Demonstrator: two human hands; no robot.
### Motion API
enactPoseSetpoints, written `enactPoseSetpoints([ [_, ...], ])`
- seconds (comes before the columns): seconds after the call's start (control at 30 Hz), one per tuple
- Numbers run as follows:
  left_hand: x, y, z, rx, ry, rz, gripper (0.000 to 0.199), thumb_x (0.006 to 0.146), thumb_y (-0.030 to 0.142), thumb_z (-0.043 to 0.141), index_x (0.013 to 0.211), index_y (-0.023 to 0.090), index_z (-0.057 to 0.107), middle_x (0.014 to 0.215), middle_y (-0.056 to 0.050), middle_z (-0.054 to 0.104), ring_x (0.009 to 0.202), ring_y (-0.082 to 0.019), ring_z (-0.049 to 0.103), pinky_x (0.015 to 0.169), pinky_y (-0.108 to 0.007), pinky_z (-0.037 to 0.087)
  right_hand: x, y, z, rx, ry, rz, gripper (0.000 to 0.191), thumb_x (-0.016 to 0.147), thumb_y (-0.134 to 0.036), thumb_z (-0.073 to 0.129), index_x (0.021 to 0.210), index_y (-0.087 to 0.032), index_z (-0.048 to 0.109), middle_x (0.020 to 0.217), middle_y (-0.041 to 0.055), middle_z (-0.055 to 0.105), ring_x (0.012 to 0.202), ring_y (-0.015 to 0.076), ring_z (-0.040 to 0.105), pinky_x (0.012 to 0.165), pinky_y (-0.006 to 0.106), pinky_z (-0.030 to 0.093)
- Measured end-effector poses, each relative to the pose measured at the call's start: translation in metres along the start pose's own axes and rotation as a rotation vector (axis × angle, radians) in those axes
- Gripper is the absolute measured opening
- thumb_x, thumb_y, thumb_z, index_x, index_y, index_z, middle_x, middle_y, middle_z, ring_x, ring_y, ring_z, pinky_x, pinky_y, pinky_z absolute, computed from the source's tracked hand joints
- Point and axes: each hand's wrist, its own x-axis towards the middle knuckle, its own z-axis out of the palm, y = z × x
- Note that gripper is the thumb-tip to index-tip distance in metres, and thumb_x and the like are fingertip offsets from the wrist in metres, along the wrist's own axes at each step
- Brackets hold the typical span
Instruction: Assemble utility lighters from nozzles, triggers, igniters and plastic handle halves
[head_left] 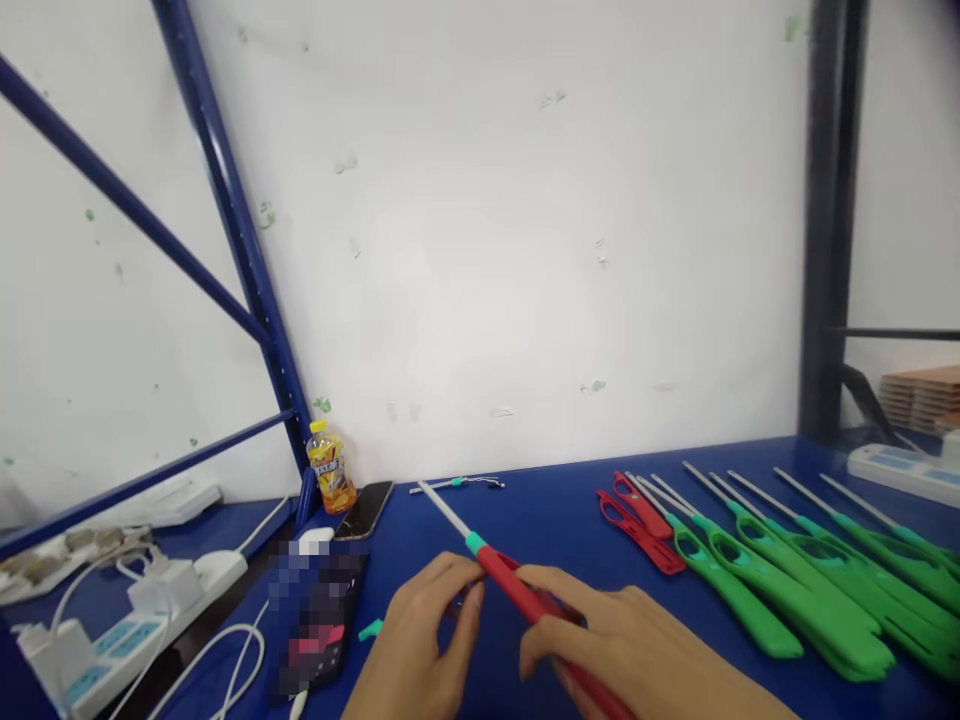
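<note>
A red stick lighter (517, 590) with a teal collar and a long metal tube slants across the middle, its tube pointing up and left. My right hand (600, 630) is wrapped round the red handle. Close to the teal collar, my left hand (427, 630) pinches the lighter's near edge between thumb and fingers. A small teal piece (370, 630) lies on the blue table (540, 510) left of my left hand. Toward the wall sits a loose metal tube (435, 487) with a teal collar and thin wires.
Several green stick lighters (795, 580) lie at right beside red handle shells (641, 530). A drink bottle (330, 468), a phone (365, 510) and a partly blurred dark device (349, 600) are at left. White cables and a power strip (120, 645) stand beyond.
</note>
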Motion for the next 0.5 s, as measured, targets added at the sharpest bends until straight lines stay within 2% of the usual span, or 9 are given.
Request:
enactPoseSetpoints([
  [0.1,-0.004,-0.010,0.004,0.035,0.006,-0.101,0.035,0.120,0.025,0.054,0.144,0.026,0.079,0.138,-0.011,0.085,0.128,-0.029,0.083,0.112,-0.046,0.069,-0.004,0.004,0.000,-0.049,-0.030,0.040,0.069,0.084,0.007,0.070,0.129,-0.044,0.080,0.168,-0.0006,0.071,0.120,0.0311,0.088,0.099,0.041,0.069],
  [0.17,-0.005,-0.024,0.006,0.073,0.001,-0.182,0.033,0.120,0.025,0.061,0.149,0.023,0.076,0.144,-0.012,0.082,0.139,-0.033,0.078,0.119,-0.059,0.064,-0.003,0.007,0.002,-0.043,-0.085,0.082,0.065,0.088,0.006,0.064,0.129,-0.042,0.081,0.170,0.0015,0.069,0.128,0.0325,0.085,0.102,0.042,0.068],
  [0.2,-0.005,-0.032,0.006,0.094,-0.007,-0.221,0.032,0.119,0.029,0.069,0.149,0.021,0.074,0.142,-0.012,0.081,0.134,-0.033,0.079,0.117,-0.061,0.064,-0.001,0.008,0.003,-0.031,-0.117,0.104,0.062,0.091,0.005,0.061,0.128,-0.041,0.081,0.171,0.0022,0.067,0.130,0.0321,0.084,0.104,0.043,0.067],
  [0.27,-0.004,-0.047,0.004,0.133,-0.046,-0.283,0.030,0.116,0.037,0.077,0.140,0.019,0.077,0.136,-0.011,0.081,0.126,-0.031,0.080,0.113,-0.058,0.066,0.004,0.011,0.007,-0.011,-0.167,0.136,0.055,0.096,0.003,0.057,0.126,-0.038,0.079,0.173,0.0025,0.065,0.131,0.0299,0.082,0.108,0.045,0.065],
  [0.37,-0.001,-0.061,-0.003,0.180,-0.110,-0.331,0.025,0.114,0.040,0.080,0.126,0.018,0.079,0.128,-0.009,0.081,0.118,-0.028,0.080,0.107,-0.054,0.067,0.014,0.015,0.016,0.012,-0.192,0.141,0.044,0.103,-0.004,0.056,0.124,-0.036,0.076,0.160,0.0009,0.070,0.123,0.0265,0.082,0.106,0.046,0.063],
  [0.5,-0.001,-0.059,-0.009,0.207,-0.112,-0.329,0.024,0.114,0.039,0.080,0.126,0.018,0.079,0.129,-0.009,0.082,0.122,-0.029,0.080,0.109,-0.055,0.067,0.026,0.021,0.029,0.054,-0.201,0.149,0.018,0.113,-0.031,0.068,0.127,-0.036,0.077,0.150,0.0017,0.071,0.119,0.0289,0.081,0.106,0.049,0.061],
])
